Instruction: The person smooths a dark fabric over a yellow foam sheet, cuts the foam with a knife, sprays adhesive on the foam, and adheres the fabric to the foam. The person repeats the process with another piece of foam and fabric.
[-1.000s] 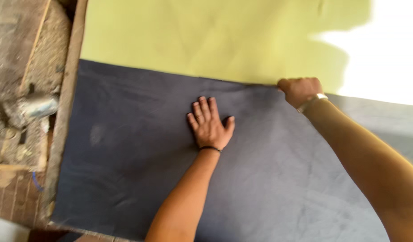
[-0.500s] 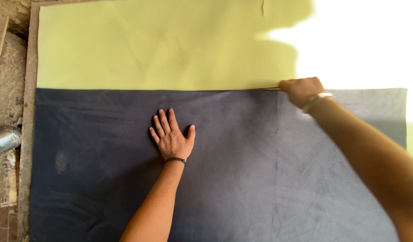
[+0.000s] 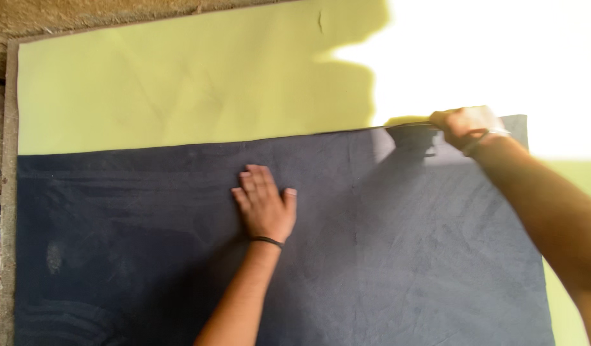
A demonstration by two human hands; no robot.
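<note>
Rough earthen floor borders the boards; bright sunlight at right.

- Left hand pressed flat on dark cloth.
- Right hand pinches the cloth's top edge, seemingly.
- Yellow-green sheet lies beneath.

A pale yellow-green sheet covers the surface from nine to one o'clock, sunlit white toward two o'clock, with rough brown ground along the edge at eleven o'clock.
</note>
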